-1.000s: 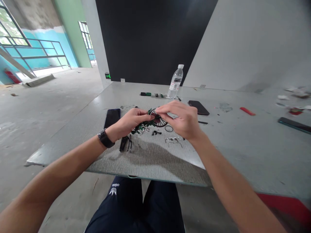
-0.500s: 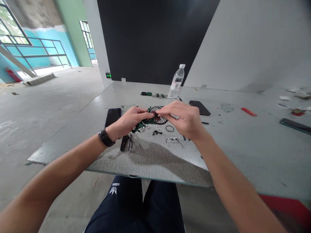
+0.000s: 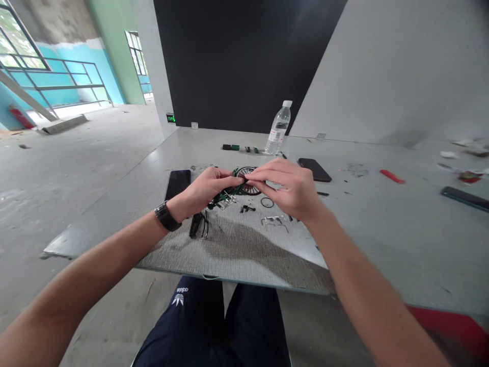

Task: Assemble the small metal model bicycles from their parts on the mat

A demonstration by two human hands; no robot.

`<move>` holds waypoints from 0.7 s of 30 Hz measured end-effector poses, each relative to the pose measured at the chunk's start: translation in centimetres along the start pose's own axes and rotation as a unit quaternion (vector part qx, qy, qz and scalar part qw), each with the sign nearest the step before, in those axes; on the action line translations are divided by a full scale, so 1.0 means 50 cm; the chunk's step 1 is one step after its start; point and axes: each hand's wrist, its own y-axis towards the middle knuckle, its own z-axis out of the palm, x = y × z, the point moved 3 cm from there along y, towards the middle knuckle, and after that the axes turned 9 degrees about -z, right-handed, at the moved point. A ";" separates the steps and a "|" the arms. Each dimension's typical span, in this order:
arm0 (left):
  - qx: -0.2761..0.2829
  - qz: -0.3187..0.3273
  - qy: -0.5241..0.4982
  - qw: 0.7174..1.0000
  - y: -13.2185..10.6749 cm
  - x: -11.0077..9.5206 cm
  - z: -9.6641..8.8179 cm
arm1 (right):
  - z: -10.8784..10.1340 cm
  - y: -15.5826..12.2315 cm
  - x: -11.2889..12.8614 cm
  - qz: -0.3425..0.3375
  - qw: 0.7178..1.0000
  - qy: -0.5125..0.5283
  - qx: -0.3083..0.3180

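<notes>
Above the table, my left hand (image 3: 206, 189) is closed around the green frame (image 3: 227, 195) of a small model bicycle. The bicycle's black spoked wheel (image 3: 251, 189) faces up between my hands. My right hand (image 3: 292, 187) pinches at the wheel's hub with thumb and fingertips; whatever lies between them is hidden. Below the bicycle are small black parts (image 3: 247, 209), a thin ring (image 3: 267, 203) and silver wire-like parts (image 3: 275, 222). A black piece (image 3: 196, 224) and a thin black fork-shaped part (image 3: 206, 226) lie nearer me on the left.
A phone (image 3: 179, 183) lies left of my left hand, and a dark phone-like slab (image 3: 315, 170) lies behind my right. A water bottle (image 3: 278, 130) stands at the back by several green and black pieces (image 3: 231, 147). Farther right are a red object (image 3: 391, 176) and another dark slab (image 3: 464, 199).
Almost nothing differs. My right fingers have shifted very slightly at the wheel's hub, while my left hand and the bicycle stay in place.
</notes>
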 end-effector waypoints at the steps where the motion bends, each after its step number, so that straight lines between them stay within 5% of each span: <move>1: 0.001 0.002 -0.002 1.000 0.000 0.000 0.000 | 0.000 0.001 0.001 -0.003 1.000 -0.005 0.002; 21: 0.010 0.020 -0.035 0.999 0.007 0.010 -0.004 | 0.001 0.001 0.002 0.031 0.999 -0.029 0.012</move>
